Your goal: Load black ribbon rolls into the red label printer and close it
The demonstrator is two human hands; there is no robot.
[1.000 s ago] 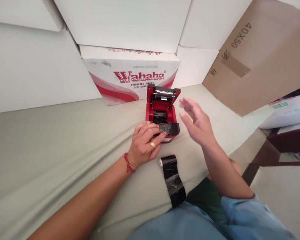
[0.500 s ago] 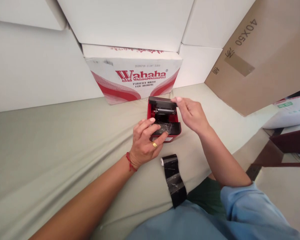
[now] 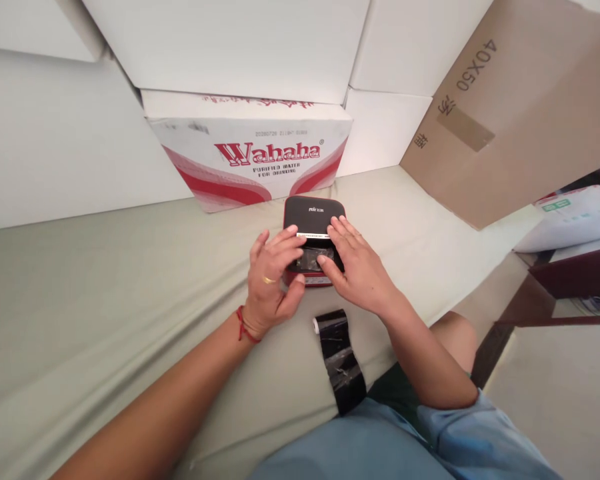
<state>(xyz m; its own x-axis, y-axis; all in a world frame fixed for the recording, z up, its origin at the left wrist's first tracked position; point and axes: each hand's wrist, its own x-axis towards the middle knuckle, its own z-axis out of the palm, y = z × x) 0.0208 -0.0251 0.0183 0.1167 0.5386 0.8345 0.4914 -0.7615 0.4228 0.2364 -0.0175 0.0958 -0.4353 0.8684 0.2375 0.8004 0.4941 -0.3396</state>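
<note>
A small red and black label printer [image 3: 313, 212] sits on the green cloth, its black lid lowered over the body. Through the gap at the front shows a strip of crumpled clear film [image 3: 310, 259]. My left hand [image 3: 273, 280] is at the printer's left side, fingers apart, fingertips at the lid's front corner. On the right, my right hand [image 3: 363, 270] lies with its fingers on the lid's front edge and its thumb over the film; it grips nothing. Nearer my body a black ribbon roll [image 3: 336, 340] lies partly unrolled, its white core end facing left.
Behind the printer stands a white and red Wahaha water carton [image 3: 260, 160], backed by large white boxes [image 3: 230, 47]. A brown cardboard box [image 3: 510, 120] leans at the right. Further right are a white plastic bag [image 3: 575, 217] and dark red furniture [image 3: 575, 270]. Wrinkled cloth [image 3: 130, 320] spreads leftward.
The printer's lid has swung down from raised, covering the roller inside. My right hand has moved from the lid's raised edge onto its front. My left hand has drawn slightly left off the film.
</note>
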